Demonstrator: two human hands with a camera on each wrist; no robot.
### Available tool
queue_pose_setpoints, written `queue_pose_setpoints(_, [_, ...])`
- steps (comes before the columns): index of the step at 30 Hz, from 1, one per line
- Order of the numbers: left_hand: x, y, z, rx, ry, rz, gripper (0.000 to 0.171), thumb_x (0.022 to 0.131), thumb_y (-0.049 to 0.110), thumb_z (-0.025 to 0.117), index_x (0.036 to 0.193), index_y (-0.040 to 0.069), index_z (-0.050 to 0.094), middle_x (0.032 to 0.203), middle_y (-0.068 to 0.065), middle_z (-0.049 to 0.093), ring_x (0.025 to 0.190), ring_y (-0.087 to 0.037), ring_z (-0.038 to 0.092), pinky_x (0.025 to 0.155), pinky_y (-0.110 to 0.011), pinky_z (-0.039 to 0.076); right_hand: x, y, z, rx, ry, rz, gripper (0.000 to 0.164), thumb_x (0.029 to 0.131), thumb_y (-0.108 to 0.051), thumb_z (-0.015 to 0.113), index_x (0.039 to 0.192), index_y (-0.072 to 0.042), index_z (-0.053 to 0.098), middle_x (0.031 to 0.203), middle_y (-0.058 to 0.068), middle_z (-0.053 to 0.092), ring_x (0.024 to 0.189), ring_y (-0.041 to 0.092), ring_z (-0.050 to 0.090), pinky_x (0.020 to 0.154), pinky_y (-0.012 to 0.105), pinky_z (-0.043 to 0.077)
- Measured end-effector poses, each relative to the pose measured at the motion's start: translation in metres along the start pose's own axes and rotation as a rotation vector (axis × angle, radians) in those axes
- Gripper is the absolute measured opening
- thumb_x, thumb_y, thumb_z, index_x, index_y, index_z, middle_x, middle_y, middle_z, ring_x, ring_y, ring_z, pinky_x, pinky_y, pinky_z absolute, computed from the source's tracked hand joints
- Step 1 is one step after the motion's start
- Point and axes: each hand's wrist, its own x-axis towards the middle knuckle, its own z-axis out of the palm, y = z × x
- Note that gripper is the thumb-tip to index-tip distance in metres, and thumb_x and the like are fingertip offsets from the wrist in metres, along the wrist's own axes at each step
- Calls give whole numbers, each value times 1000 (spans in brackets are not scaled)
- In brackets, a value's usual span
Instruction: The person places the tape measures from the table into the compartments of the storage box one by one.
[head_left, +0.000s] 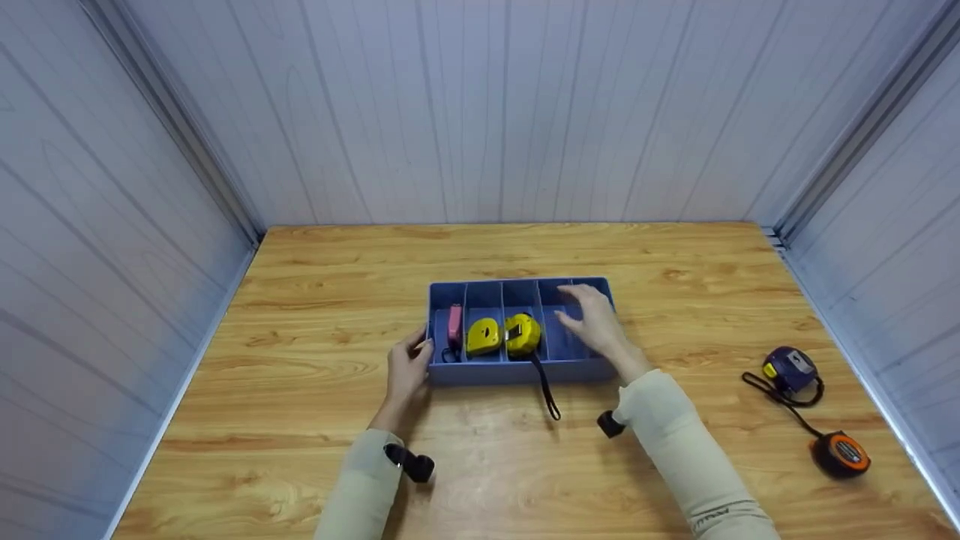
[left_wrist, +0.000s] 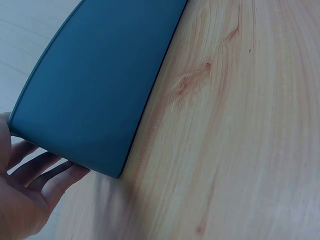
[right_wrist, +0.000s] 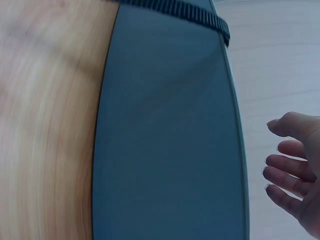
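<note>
A blue divided box [head_left: 487, 374] sits on the wooden table. My left hand [head_left: 407, 369] holds its left end, thumb at the rim and fingers [left_wrist: 65, 180] against the end wall. Over the right-hand compartments is my right hand [head_left: 600, 324], its fingers spread from the thumb with nothing between them. From the left, the box's first three compartments hold a pink tape measure [head_left: 454, 325], a yellow tape measure [head_left: 484, 337] and a yellow-and-black tape measure [head_left: 523, 334]. The last one's black wrist strap [head_left: 546, 390] hangs over the front wall.
On the table's right side lie a dark blue tape measure [head_left: 791, 369] with a yellow button and, nearer, a black-and-orange tape measure [head_left: 841, 454]. Their cords lie close together. White panels [head_left: 465, 112] stand at the back and both sides of the table [head_left: 315, 300].
</note>
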Motion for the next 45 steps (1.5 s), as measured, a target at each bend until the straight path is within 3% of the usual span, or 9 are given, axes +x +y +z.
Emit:
queue_pose_setpoints(3, [0,0,1,-25,-1,-2,40,85,1,48,124,-3,48,118,-24,51,101,-33,50,69,-29,48,-2,7,-5,6,32,-10,39,78,-9,65,113,7,56,106,20,57,100,33,50,86,43,39])
queue_pose_setpoints(9, [1,0,0,-15,-1,1,40,85,0,48,124,-2,49,118,-21,52,98,-30,52,62,-24,46,-6,19,-16,-12,71,-3,39,77,-6,66,111,9,56,107,23,57,101,36,50,88,45,38])
queue_pose_setpoints(13, [1,0,0,2,2,-13,40,85,1,49,124,-1,49,119,-17,53,100,-28,52,68,-20,45,-8,26,-24,-26,75,24,39,78,-8,66,112,9,55,108,24,56,102,37,49,89,46,37])
queue_pose_setpoints(20, [-1,0,-3,107,-10,42,38,86,6,49,123,1,51,116,-16,55,97,-29,55,49,-21,42,-11,38,-38,-53,70,72,39,80,-10,64,110,12,55,104,26,56,92,38,52,81,47,40])
queue_pose_setpoints(26, [-1,1,-3,87,-15,20,39,85,5,49,125,1,50,119,-15,54,102,-27,53,60,-22,45,-16,50,-50,-67,78,141,40,81,-11,63,112,12,53,108,27,54,96,39,51,81,47,40])
queue_pose_setpoints(39, [0,1,-5,38,-12,-12,39,86,4,49,125,2,49,119,-17,53,97,-29,53,48,-20,41,-25,82,-73,-122,99,182,42,81,-11,62,112,15,51,105,32,53,91,43,52,78,50,41])
queue_pose_setpoints(45, [-1,0,-5,52,-20,3,39,87,5,49,125,2,49,119,-19,53,97,-31,53,46,-20,39,-31,95,-84,-122,94,234,43,83,-12,60,117,13,49,108,33,51,94,43,50,79,51,40])
